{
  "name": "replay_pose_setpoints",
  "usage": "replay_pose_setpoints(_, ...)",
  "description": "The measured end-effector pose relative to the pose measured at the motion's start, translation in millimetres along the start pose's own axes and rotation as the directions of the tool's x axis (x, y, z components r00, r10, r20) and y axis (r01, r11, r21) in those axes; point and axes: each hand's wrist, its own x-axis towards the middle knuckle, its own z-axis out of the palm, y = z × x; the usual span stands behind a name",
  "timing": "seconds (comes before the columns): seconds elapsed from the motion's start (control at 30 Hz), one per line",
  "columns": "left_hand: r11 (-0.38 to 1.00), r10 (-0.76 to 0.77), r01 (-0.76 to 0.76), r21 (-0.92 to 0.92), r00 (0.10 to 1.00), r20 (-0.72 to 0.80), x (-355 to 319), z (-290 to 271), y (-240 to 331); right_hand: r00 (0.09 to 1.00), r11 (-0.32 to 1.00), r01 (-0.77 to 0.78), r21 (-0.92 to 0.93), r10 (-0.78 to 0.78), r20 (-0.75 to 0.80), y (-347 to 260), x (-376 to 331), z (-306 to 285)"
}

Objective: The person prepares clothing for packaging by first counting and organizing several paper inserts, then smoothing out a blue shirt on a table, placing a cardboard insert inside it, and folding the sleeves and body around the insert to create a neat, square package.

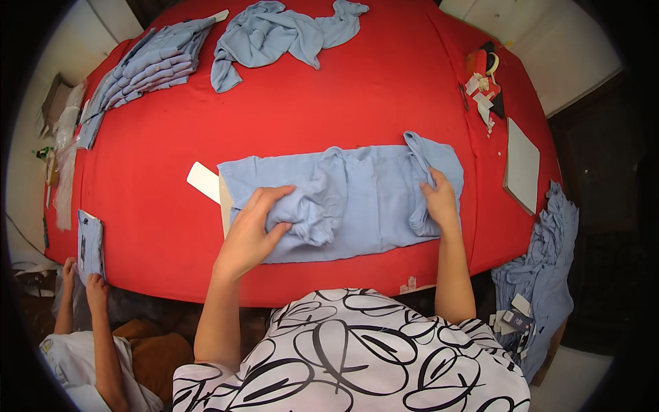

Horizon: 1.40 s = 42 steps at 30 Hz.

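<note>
A light blue shirt [371, 199] lies spread face down across the red table [288, 110] in front of me. My left hand [252, 230] grips a bunched fold of its cloth near the left side. My right hand [439, 200] pinches the folded-in sleeve at the right side. A pale cardboard sheet [206, 181] sticks out from under the shirt's left end.
A stack of folded blue shirts [147, 65] sits at the far left, a loose blue shirt [274, 34] at the far middle. Tags and small items [484, 86] and a flat board [523, 165] lie at the right edge. More blue garments [542, 275] hang lower right. Another person's hands [82, 281] hold a bagged shirt lower left.
</note>
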Motion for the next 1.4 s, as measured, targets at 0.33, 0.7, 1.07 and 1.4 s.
replay_pose_setpoints(0.33,0.860,0.055,-0.073,0.505,0.997,0.051,-20,17,-34,0.978,0.984,0.161,0.080,-0.170,0.117,-85,-26,-19)
replay_pose_setpoints(0.7,0.947,-0.033,0.077,0.313,0.989,-0.144,-54,0,-55,0.987,0.953,-0.021,-0.303,-0.028,-0.158,-28,-24,-24)
replay_pose_setpoints(1.07,0.943,0.010,0.047,0.328,0.985,-0.169,-65,7,-61,0.971,0.654,-0.222,0.723,0.215,0.103,-47,-14,-60)
replay_pose_setpoints(1.4,0.939,-0.252,0.174,-0.295,0.934,-0.251,-70,-14,-105,0.796,0.937,0.051,0.345,-0.247,0.553,-253,-78,101)
